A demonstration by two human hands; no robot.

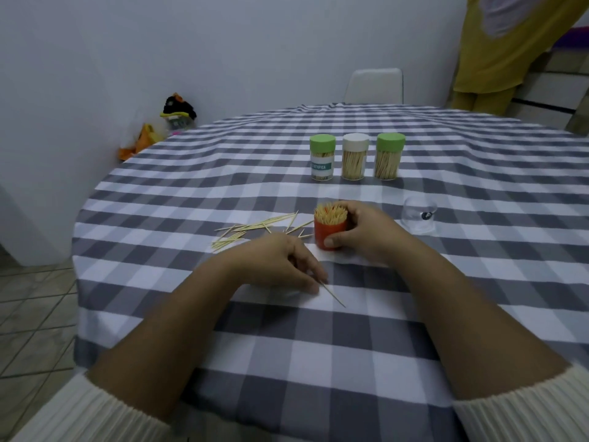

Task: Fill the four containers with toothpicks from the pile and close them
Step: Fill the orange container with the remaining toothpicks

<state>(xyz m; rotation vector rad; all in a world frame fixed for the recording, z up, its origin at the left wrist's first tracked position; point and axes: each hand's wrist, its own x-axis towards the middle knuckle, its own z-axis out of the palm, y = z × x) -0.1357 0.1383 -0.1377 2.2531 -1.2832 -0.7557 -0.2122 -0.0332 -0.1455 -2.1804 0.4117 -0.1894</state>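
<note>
label on left green-lidded container [322, 157] | partly legible "...othpica" | teal band

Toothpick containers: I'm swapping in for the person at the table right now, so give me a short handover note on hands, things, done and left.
Left hand: pinches a single toothpick against the tablecloth.
Right hand: grips the orange cap, packed with upright toothpicks.
Done: three containers stand closed at the back, green-lidded, white-lidded, green-lidded.
Left: gather the loose pile, add it to the orange cap, then fit the clear body lying to its right.
</note>
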